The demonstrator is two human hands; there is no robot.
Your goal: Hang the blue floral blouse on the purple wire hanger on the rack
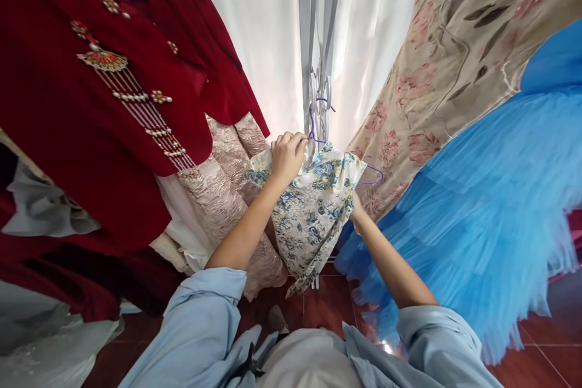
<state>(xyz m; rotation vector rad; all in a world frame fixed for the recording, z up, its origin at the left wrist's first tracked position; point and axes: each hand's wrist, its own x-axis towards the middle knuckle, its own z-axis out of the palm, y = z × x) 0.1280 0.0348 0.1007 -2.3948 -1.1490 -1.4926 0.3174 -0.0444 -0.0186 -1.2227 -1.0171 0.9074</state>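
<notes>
Our left hand (288,154) grips a hanger (311,126), flowered dress (313,209) on it, right hand (357,212) partly behind, its grip we can't tell

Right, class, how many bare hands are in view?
2: the left hand at the neckline of the blue-flowered dress, the right hand at its side, partly hidden behind the fabric.

The small dress (313,212) is off-white with blue flowers and, seemingly, hints of yellow; its hanger (382,176) purple; the jacket (191,30) deep red; the tulle skirt (473,206) bright blue; the long gown (422,85) beige with pink blooms.
</notes>
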